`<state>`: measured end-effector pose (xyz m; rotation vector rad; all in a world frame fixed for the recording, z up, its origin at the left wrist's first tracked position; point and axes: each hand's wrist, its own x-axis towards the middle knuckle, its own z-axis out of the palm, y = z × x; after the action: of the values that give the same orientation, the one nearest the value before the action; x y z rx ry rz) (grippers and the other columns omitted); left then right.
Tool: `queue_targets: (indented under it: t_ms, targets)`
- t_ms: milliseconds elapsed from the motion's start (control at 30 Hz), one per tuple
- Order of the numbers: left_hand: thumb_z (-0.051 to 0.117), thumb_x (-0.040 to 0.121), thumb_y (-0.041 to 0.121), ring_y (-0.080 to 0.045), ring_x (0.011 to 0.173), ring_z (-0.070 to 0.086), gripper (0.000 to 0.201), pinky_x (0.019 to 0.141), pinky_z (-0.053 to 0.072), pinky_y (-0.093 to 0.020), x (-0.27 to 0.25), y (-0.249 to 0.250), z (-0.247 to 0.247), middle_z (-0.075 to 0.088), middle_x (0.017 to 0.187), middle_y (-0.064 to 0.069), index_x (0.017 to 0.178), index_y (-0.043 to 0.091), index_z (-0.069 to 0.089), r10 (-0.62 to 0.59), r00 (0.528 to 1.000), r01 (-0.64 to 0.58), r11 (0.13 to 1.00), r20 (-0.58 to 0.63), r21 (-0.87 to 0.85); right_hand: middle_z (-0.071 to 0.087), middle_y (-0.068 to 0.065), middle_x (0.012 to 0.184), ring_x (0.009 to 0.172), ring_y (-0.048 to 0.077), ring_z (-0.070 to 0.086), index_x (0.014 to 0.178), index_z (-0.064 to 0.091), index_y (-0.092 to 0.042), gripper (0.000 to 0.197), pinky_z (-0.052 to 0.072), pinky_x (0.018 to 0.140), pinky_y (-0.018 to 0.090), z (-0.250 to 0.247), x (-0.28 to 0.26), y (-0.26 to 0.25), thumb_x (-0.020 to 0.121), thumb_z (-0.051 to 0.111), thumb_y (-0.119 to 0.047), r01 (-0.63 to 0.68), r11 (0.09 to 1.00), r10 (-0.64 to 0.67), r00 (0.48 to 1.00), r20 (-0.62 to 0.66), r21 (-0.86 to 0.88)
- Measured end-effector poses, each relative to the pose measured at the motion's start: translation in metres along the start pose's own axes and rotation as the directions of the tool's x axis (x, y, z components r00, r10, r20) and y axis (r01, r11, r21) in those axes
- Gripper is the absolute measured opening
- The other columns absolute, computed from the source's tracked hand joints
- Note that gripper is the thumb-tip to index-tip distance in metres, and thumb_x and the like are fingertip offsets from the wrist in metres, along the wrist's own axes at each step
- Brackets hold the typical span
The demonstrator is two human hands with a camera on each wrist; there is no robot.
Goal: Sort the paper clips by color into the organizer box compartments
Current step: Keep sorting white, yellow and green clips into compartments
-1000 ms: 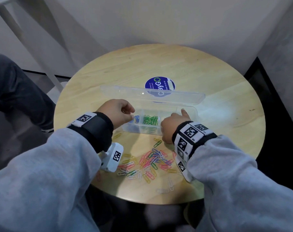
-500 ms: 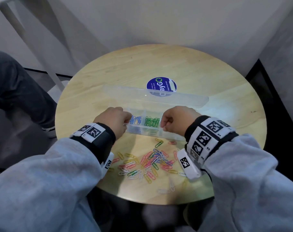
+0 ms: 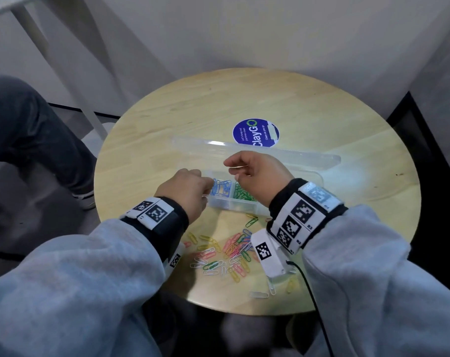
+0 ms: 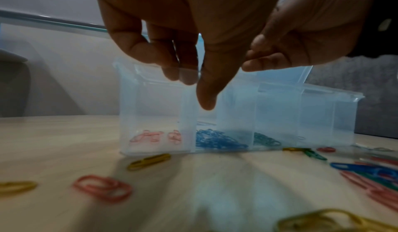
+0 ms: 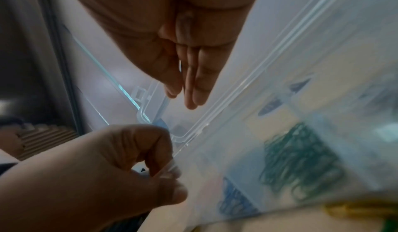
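A clear organizer box (image 3: pixel 234 205) stands open on the round wooden table (image 3: pixel 321 112), its lid (image 3: pixel 309 157) folded back. Blue clips (image 3: pixel 221 188) and green clips (image 3: pixel 242 194) fill neighbouring compartments, and pink clips (image 4: pixel 148 136) lie in the leftmost one. My left hand (image 3: pixel 206 183) pinches the box's near wall at its left end, thumb in front (image 4: pixel 206 99). Above the box, my right hand (image 3: pixel 233 168) has its thumb and fingers pressed together on a thin pale sliver, apparently a white paper clip. A mixed pile of clips (image 3: pixel 229 251) lies before the box.
A blue round sticker (image 3: pixel 256 132) sits behind the lid. Stray clips (image 3: pixel 260 294) lie near the table's front edge. Another person's dark trouser leg (image 3: pixel 25 130) is at the left, a white wall is behind, and a dark gap runs along the right.
My right hand rose from the box's front edge and moved left, over the compartments. My left hand stayed at the box's left end.
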<state>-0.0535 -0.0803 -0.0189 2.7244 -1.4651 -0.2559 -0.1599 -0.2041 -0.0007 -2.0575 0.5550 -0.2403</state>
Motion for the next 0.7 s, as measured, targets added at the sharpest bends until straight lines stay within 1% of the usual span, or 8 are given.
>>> queue_targets:
  t_ms: [67,133,233,400,467,533,600,700]
  targets:
    - [0.053,0.088,0.021,-0.023,0.108,0.046,0.013,0.070,0.038,-0.030,0.001,0.000,-0.001,0.041,0.090,0.004,0.099,0.018,0.059,-0.004,1.000,0.004,1.000,-0.006,-0.006,0.062,-0.005,0.099,0.101,0.006,0.062,0.107,0.063,-0.015,0.034,0.045,0.091,0.019,-0.010,-0.004,0.002,0.089,0.041,0.004,0.006,0.999,-0.007,1.000,-0.028,-0.036]
    - [0.053,0.088,0.021,-0.023,0.107,0.046,0.013,0.070,0.039,-0.030,0.002,0.001,-0.001,0.041,0.089,0.005,0.099,0.018,0.059,-0.002,1.000,0.002,1.000,-0.005,-0.009,0.063,-0.007,0.099,0.098,0.004,0.061,0.104,0.063,-0.017,0.033,0.045,0.085,0.015,-0.020,-0.008,0.003,0.090,0.041,0.004,-0.002,1.000,0.001,1.000,-0.021,-0.013]
    - [0.053,0.088,0.021,-0.022,0.107,0.047,0.012,0.069,0.037,-0.030,0.003,0.000,0.000,0.041,0.089,0.005,0.097,0.018,0.060,-0.022,1.000,0.022,1.000,-0.010,-0.007,0.064,-0.008,0.096,0.101,0.010,0.065,0.094,0.061,-0.023,0.024,0.043,0.078,0.010,-0.032,-0.013,0.004,0.090,0.049,-0.002,-0.003,1.000,0.003,1.000,-0.015,-0.001]
    - [0.054,0.087,0.020,-0.024,0.106,0.048,0.009,0.070,0.037,-0.029,0.011,-0.003,-0.005,0.050,0.095,-0.001,0.094,0.017,0.060,-0.055,0.998,0.055,0.998,-0.012,-0.022,0.063,-0.007,0.085,0.084,0.014,0.063,0.080,0.059,-0.026,0.026,0.049,0.077,0.022,-0.061,-0.023,0.007,0.087,0.054,-0.002,-0.067,0.997,0.068,0.997,0.025,-0.031]
    - [0.056,0.085,0.020,-0.026,0.104,0.050,0.011,0.072,0.041,-0.031,0.016,-0.004,-0.009,0.050,0.094,-0.002,0.095,0.017,0.061,-0.043,0.999,0.043,0.999,0.013,-0.010,0.062,-0.007,0.077,0.077,0.014,0.063,0.076,0.058,-0.027,0.028,0.050,0.070,0.025,-0.073,-0.030,0.011,0.088,0.051,-0.002,-0.126,0.988,0.132,0.990,0.053,-0.091]
    - [0.057,0.083,0.020,-0.027,0.103,0.052,0.012,0.077,0.046,-0.034,0.017,-0.004,-0.012,0.047,0.092,0.000,0.095,0.018,0.060,-0.047,0.998,0.047,0.999,0.032,-0.005,0.062,-0.006,0.074,0.070,0.012,0.061,0.073,0.058,-0.026,0.029,0.047,0.061,0.022,-0.086,-0.037,0.017,0.087,0.048,-0.003,-0.182,0.964,0.195,0.980,0.049,-0.196]
    - [0.058,0.083,0.022,-0.026,0.107,0.049,0.019,0.082,0.047,-0.036,0.014,-0.002,-0.012,0.048,0.102,-0.002,0.101,0.018,0.058,-0.061,0.998,0.061,0.998,0.033,0.006,0.061,-0.006,0.071,0.065,0.010,0.059,0.073,0.059,-0.025,0.025,0.045,0.062,0.024,-0.096,-0.045,0.021,0.086,0.048,-0.006,-0.229,0.930,0.245,0.969,0.022,-0.286]
    - [0.061,0.081,0.028,-0.026,0.111,0.042,0.033,0.086,0.042,-0.036,0.005,0.013,-0.014,0.046,0.117,-0.004,0.112,0.020,0.053,-0.010,0.998,0.012,1.000,-0.062,0.029,0.054,-0.007,0.064,0.066,0.016,0.056,0.076,0.061,-0.020,0.014,0.043,0.060,0.024,-0.101,-0.054,0.028,0.084,0.053,-0.011,-0.266,0.881,0.292,0.957,0.005,-0.392]
